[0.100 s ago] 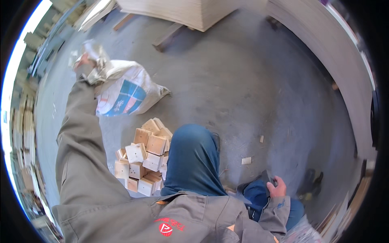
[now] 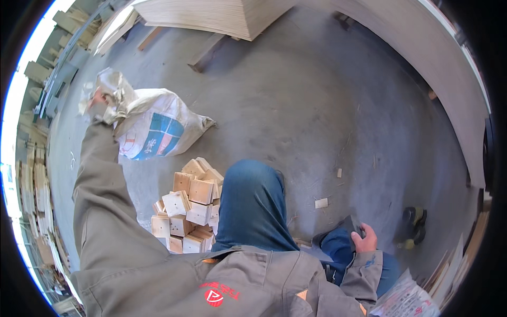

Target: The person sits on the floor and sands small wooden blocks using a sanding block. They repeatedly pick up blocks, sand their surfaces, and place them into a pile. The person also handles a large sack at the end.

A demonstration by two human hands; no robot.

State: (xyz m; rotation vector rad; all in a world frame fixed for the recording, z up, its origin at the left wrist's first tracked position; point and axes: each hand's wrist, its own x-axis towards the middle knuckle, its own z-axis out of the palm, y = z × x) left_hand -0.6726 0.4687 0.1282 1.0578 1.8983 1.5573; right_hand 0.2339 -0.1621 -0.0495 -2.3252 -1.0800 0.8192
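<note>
My left hand (image 2: pixel 99 101), partly covered by crumpled plastic, is closed on the gathered neck of a white woven sack (image 2: pixel 182 124) with a blue print. The full part of the sack lies on the floor at the far left, beyond several stacked bundles of small square wooden pieces (image 2: pixel 200 191) with holes. Down by my bent leg, my right hand (image 2: pixel 364 240) grips a dark grey block-like thing (image 2: pixel 353 224); its exact kind cannot be made out. My blue trouser knee (image 2: pixel 251 201) rises between the wooden pieces and that hand.
A big stack of boards (image 2: pixel 200 18) rests on wooden bearers (image 2: pixel 207 52) ahead. Another long board stack (image 2: pixel 422 58) curves along the right. A green and black power tool (image 2: pixel 414 227) and small wood scraps (image 2: pixel 321 203) lie on the floor. A plastic bag (image 2: pixel 404 301) is at lower right.
The whole view has shifted slightly. The sack's neck in my left hand appears a little lower and further left. Both hands keep their grip.
</note>
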